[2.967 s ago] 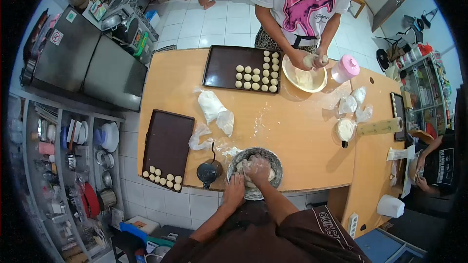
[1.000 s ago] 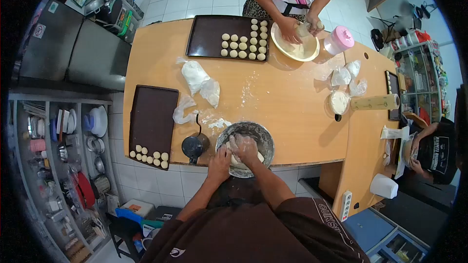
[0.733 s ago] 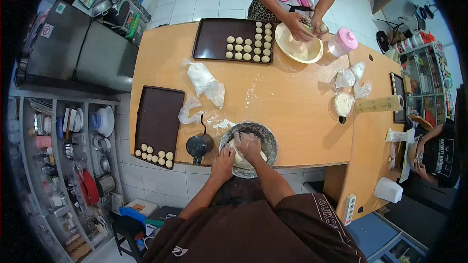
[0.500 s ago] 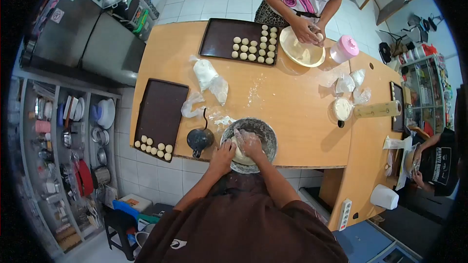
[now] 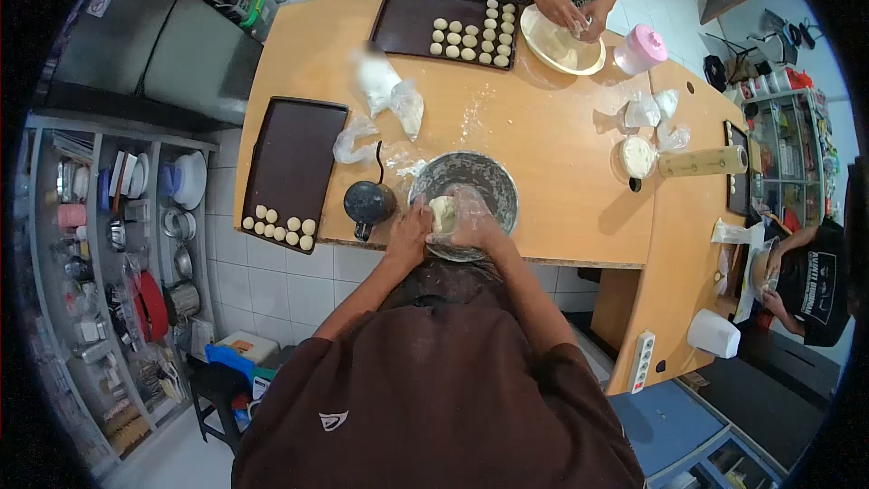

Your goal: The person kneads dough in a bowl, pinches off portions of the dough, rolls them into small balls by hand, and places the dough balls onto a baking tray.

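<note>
A grey, flour-smeared bowl (image 5: 484,166) stands at the near edge of the table, with pale dough (image 5: 443,214) inside it. My left hand (image 5: 411,230) is at the bowl's near left rim, fingers curled over it close to the dough. Whitened with flour, my right hand (image 5: 472,220) is inside the bowl, its fingers bent round the dough's right side. To the left of the bowl sits a black kitchen scale-like or kettle-like object with a thin curved spout (image 5: 368,203).
Dough balls lie on a dark tray (image 5: 299,140) at left and another tray (image 5: 407,23) at the back. Bags of white flour (image 5: 378,81) lie between. Across the table, a person's hands (image 5: 579,20) work over a cream bowl (image 5: 566,59). Another person (image 5: 806,281) is at right.
My view has shifted, so the table sits higher in it. The dough now shows raised between my hands, and my right hand has curled round its side. The other person's hands have moved apart slightly.
</note>
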`<move>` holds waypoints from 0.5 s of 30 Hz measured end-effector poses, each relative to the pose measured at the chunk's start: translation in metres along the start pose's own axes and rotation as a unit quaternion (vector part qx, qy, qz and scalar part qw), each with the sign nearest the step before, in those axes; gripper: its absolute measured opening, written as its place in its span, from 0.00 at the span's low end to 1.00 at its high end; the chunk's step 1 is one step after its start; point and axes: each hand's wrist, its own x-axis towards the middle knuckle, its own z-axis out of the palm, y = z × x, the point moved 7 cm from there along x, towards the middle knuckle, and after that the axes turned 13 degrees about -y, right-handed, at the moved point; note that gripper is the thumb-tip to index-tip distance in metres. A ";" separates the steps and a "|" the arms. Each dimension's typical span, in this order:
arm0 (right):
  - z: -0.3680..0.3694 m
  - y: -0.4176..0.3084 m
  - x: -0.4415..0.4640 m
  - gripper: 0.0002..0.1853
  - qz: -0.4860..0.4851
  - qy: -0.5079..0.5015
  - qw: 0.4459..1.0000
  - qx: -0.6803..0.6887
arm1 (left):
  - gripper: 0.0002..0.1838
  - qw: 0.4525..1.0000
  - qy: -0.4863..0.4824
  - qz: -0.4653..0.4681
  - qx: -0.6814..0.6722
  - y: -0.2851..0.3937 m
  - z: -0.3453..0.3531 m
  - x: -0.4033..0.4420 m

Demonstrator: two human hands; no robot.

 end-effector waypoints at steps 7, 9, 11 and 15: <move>-0.012 -0.019 -0.016 0.48 0.013 -0.054 0.997 -0.052 | 0.33 1.000 0.004 0.014 0.019 0.002 0.004 0.000; -0.019 -0.014 -0.025 0.45 0.013 -0.005 1.000 0.021 | 0.34 0.996 0.064 0.043 0.035 0.003 0.002 -0.004; -0.034 -0.013 -0.030 0.40 0.042 0.064 0.995 0.056 | 0.36 0.997 0.049 0.043 0.031 -0.001 0.004 0.001; -0.070 -0.030 -0.055 0.31 0.087 0.212 0.973 0.017 | 0.40 0.992 0.100 0.074 -0.015 0.001 0.005 -0.003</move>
